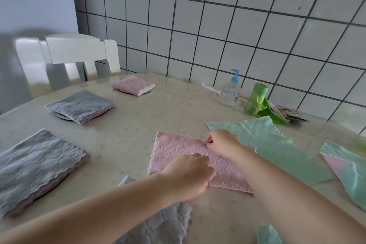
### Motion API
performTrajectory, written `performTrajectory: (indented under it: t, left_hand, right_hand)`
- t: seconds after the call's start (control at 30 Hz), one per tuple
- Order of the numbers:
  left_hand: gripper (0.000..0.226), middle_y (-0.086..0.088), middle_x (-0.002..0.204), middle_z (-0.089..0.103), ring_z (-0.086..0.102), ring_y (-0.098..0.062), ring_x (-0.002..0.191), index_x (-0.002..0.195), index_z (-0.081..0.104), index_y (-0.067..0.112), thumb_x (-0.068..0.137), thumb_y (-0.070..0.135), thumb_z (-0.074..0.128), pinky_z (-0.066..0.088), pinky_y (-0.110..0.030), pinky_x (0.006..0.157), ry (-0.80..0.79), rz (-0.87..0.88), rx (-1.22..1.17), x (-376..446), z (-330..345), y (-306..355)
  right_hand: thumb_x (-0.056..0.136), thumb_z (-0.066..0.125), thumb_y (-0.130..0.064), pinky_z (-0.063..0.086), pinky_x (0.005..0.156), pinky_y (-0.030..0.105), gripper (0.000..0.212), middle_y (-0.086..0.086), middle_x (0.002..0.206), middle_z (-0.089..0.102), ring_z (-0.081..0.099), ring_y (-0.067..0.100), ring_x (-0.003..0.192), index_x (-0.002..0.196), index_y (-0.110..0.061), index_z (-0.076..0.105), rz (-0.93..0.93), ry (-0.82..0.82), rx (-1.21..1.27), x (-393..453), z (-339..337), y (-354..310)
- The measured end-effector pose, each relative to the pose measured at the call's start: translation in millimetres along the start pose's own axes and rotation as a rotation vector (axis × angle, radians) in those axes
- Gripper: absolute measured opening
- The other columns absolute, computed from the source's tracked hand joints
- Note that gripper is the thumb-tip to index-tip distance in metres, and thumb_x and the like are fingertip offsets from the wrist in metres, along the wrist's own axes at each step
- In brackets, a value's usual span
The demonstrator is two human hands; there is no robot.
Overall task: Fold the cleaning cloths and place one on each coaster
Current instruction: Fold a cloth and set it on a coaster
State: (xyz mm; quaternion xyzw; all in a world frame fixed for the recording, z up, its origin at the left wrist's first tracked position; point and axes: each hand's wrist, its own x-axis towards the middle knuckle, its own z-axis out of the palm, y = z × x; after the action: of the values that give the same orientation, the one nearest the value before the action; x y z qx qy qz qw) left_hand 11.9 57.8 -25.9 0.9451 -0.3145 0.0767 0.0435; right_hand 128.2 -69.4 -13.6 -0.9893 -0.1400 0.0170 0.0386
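Observation:
A pink cloth lies partly folded on the table's middle. My left hand presses and pinches its near part; my right hand pinches its far edge. A folded grey cloth covers a coaster at the left. Farther back, another folded grey cloth rests on a second coaster, and a folded pink cloth on a third coaster. An unfolded green cloth lies under my right forearm.
A green-and-pink cloth lies at the right edge, a grey cloth near me. A soap pump bottle and a green bag roll stand by the tiled wall. A white chair sits behind the table.

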Motion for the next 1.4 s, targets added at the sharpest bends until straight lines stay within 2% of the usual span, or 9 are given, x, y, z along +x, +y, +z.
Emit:
performTrajectory:
  t: [0.23, 0.4, 0.53, 0.77, 0.87, 0.97, 1.03, 1.2, 1.4]
  left_hand:
    - [0.013, 0.003, 0.085, 0.052, 0.051, -0.018, 0.084, 0.086, 0.056, 0.016, 0.089, 0.015, 0.043, 0.049, -0.037, 0.078, 0.004, -0.039, 0.030, -7.3, -9.4, -21.6]
    - [0.019, 0.003, 0.104, 0.060, 0.057, -0.021, 0.102, 0.100, 0.060, 0.026, 0.087, 0.021, 0.048, 0.049, -0.034, 0.081, 0.018, -0.284, 0.036, -8.3, -21.3, -72.2]
    - [0.019, 0.003, 0.110, 0.058, 0.054, -0.020, 0.109, 0.103, 0.061, 0.029, 0.086, 0.027, 0.054, 0.045, -0.031, 0.080, -0.008, -0.406, 0.053, -1.7, -22.3, -97.5]
    - [0.040, 0.012, 0.127, 0.053, 0.047, -0.010, 0.119, 0.122, 0.054, 0.035, 0.087, 0.016, 0.052, 0.037, -0.032, 0.102, 0.015, -0.077, 0.092, -25.6, -5.0, -99.5]
    - [0.042, 0.017, 0.127, 0.057, 0.052, -0.004, 0.118, 0.120, 0.058, 0.033, 0.086, 0.009, 0.048, 0.040, -0.031, 0.101, 0.029, 0.028, 0.080, -34.8, 0.5, -95.9]
    - [0.042, 0.013, 0.129, 0.058, 0.054, -0.009, 0.117, 0.124, 0.056, 0.027, 0.089, 0.009, 0.044, 0.043, -0.035, 0.098, -0.020, 0.040, 0.092, -36.9, 1.3, -90.1]
    - [0.042, 0.012, 0.132, 0.056, 0.052, -0.012, 0.120, 0.128, 0.053, 0.029, 0.091, 0.013, 0.042, 0.040, -0.034, 0.101, -0.083, -0.038, 0.056, -36.0, 0.0, -87.7]
    - [0.032, 0.010, 0.121, 0.063, 0.055, -0.012, 0.113, 0.115, 0.064, 0.030, 0.089, 0.018, 0.049, 0.042, -0.032, 0.097, -0.019, -0.237, -0.172, -34.7, -1.6, -82.8]
    - [0.020, 0.000, 0.092, 0.068, 0.063, -0.024, 0.089, 0.090, 0.065, 0.023, 0.086, 0.012, 0.049, 0.047, -0.032, 0.076, 0.131, -0.384, -0.546, -37.9, -13.5, -67.1]
  right_hand:
    - [0.086, 0.052, -0.031, 0.044, 0.066, 0.031, 0.017, 0.001, 0.092, 0.062, 0.059, 0.020, 0.082, 0.098, -0.019, 0.054, -0.004, 0.026, 0.145, -6.3, -10.2, 11.1]
    - [0.086, 0.054, -0.031, 0.047, 0.066, 0.032, 0.014, -0.001, 0.085, 0.065, 0.059, 0.018, 0.075, 0.094, -0.020, 0.056, 0.052, 0.069, 0.237, -15.0, -16.1, 24.1]
    - [0.088, 0.056, -0.034, 0.048, 0.063, 0.028, 0.024, -0.003, 0.075, 0.062, 0.059, 0.012, 0.057, 0.106, -0.018, 0.053, 0.115, -0.066, 0.387, -23.5, -13.6, 19.8]
    - [0.096, 0.040, -0.010, 0.032, 0.041, 0.008, 0.039, -0.006, 0.077, 0.059, 0.052, -0.005, 0.043, 0.130, -0.026, 0.049, 0.000, -0.127, 0.515, -48.9, -15.6, 26.7]
    - [0.093, 0.039, -0.003, 0.035, 0.048, 0.004, 0.042, -0.019, 0.075, 0.053, 0.051, -0.004, 0.053, 0.122, -0.025, 0.060, -0.048, -0.146, 0.544, -64.3, -10.4, 33.4]
    - [0.092, 0.045, -0.002, 0.038, 0.064, 0.000, 0.040, -0.015, 0.103, 0.062, 0.053, -0.011, 0.083, 0.117, -0.025, 0.064, -0.067, -0.139, 0.581, -76.8, -1.3, 39.3]
    - [0.089, 0.047, 0.001, 0.036, 0.074, -0.003, 0.041, -0.010, 0.115, 0.059, 0.053, -0.001, 0.101, 0.118, -0.025, 0.063, -0.073, -0.131, 0.602, -82.0, 1.0, 39.6]
    - [0.083, 0.053, 0.000, 0.040, 0.072, 0.008, 0.042, -0.005, 0.110, 0.067, 0.060, 0.008, 0.093, 0.111, -0.027, 0.068, -0.023, 0.009, 0.548, -86.4, 7.5, 33.0]
    - [0.085, 0.058, -0.013, 0.048, 0.082, 0.035, 0.014, 0.000, 0.092, 0.063, 0.061, 0.019, 0.090, 0.092, -0.014, 0.070, -0.005, 0.186, 0.544, -102.1, -3.9, 29.5]
